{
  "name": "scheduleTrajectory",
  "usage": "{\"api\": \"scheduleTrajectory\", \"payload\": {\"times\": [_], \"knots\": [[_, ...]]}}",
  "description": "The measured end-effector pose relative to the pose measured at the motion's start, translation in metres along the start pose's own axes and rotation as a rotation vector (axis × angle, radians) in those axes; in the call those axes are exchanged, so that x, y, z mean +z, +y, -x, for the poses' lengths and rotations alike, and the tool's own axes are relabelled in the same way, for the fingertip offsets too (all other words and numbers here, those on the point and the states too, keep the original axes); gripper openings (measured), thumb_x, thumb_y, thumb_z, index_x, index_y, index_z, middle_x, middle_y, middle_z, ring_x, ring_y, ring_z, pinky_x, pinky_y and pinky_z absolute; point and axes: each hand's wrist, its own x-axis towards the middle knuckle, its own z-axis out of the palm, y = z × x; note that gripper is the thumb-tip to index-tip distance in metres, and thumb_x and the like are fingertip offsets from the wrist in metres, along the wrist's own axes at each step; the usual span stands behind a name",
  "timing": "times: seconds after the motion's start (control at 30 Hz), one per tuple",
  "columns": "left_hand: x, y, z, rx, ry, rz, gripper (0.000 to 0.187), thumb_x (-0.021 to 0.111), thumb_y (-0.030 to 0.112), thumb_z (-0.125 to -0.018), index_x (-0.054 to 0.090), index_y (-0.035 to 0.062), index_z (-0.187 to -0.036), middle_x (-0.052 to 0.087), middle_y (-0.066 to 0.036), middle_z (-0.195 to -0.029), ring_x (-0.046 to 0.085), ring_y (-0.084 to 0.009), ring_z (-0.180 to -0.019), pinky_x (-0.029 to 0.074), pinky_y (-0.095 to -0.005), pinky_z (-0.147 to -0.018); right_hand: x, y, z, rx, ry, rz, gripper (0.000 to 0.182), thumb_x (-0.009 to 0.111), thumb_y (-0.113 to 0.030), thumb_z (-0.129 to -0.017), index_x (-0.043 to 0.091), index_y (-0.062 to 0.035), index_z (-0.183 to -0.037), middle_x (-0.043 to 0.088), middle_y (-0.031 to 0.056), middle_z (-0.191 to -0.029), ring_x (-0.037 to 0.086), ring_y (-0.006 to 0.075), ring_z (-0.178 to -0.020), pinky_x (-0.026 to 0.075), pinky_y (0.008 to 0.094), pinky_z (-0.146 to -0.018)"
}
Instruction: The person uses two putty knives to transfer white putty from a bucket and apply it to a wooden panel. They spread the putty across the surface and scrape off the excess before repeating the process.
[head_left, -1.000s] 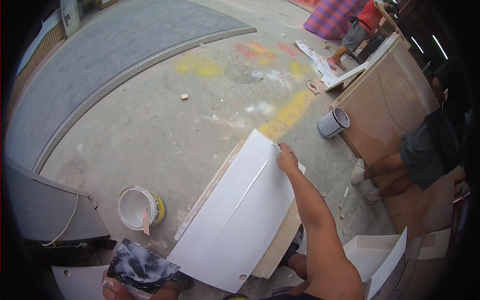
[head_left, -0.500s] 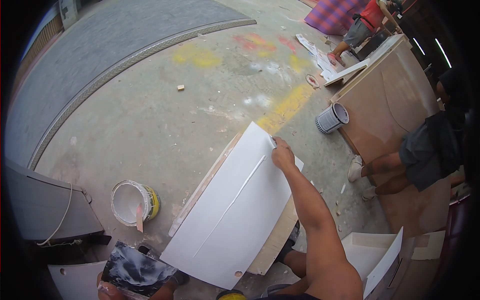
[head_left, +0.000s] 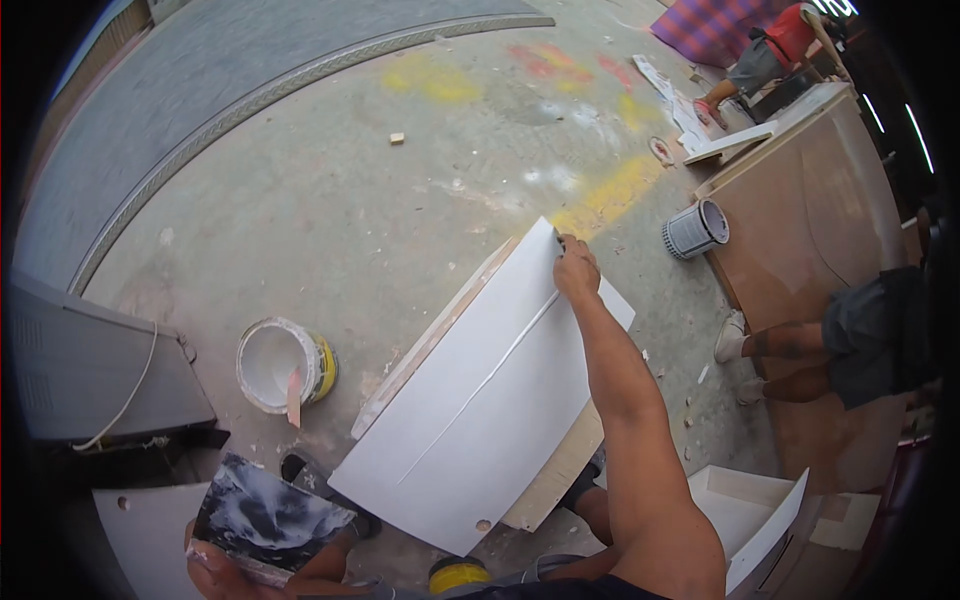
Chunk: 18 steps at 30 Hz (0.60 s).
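Observation:
A white panel (head_left: 480,400) lies slanted on wooden boards, with a thin raised white line along its middle. At the panel's upper right edge, my right hand (head_left: 577,268) is closed around something small, mostly hidden by the fingers. My left hand (head_left: 215,568), partly visible at the lower left with white smears on it, holds a black board (head_left: 275,515) coated with streaky white paste. Between the black board and the panel's upper part stands an open bucket (head_left: 255,368) with white-coated walls and a pinkish stick (head_left: 294,398) leaning out.
A grey can (head_left: 690,232) lies near a large brown panel (head_left: 800,220). One person's legs (head_left: 790,355) are at the right; another person in red (head_left: 790,38) is farther back. An open white box (head_left: 745,500) sits lower right, a grey cabinet (head_left: 100,370) left.
The camera view has shifted, moving most of the scene right and slightly up. My right hand has moved a little up along the panel's edge. My left hand still holds the black board.

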Motion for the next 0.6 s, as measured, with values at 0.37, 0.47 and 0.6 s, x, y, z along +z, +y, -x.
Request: {"api": "scheduleTrajectory", "payload": {"times": [0.37,0.47,0.6], "knots": [[0.009,0.027,-0.002,0.118,-0.277,-0.089,0.033,0.045,0.022,-0.111,0.058,-0.0076,-0.12,0.063,-0.013,-0.115,0.062,-0.0177,-0.108,0.049,-0.0318,-0.096,0.024,-0.062,0.097,-0.218,-0.008,0.034,0.045,0.063,-0.011,-0.086,0.062,-0.0175,-0.13,0.065,0.012,-0.121,0.064,0.0353,-0.106,0.051,0.0504,-0.092],[-0.009,0.028,-0.005,0.136,-0.192,-0.12,0.033,0.045,0.022,-0.111,0.058,-0.0072,-0.12,0.064,-0.014,-0.114,0.063,-0.0178,-0.108,0.049,-0.0315,-0.095,0.029,-0.09,0.154,-0.258,-0.031,0.02,0.048,0.063,-0.01,-0.085,0.06,-0.0161,-0.133,0.065,0.0129,-0.12,0.064,0.0355,-0.104,0.05,0.0511,-0.089],[-0.024,0.04,-0.009,0.156,-0.235,-0.077,0.037,0.044,0.026,-0.111,0.057,-0.0073,-0.121,0.064,-0.014,-0.115,0.064,-0.018,-0.107,0.051,-0.0312,-0.093,0.047,-0.12,0.227,-0.337,-0.003,-0.059,0.052,0.061,-0.008,-0.084,0.056,-0.0141,-0.136,0.063,0.0137,-0.123,0.062,0.0364,-0.104,0.048,0.0528,-0.088]]}}
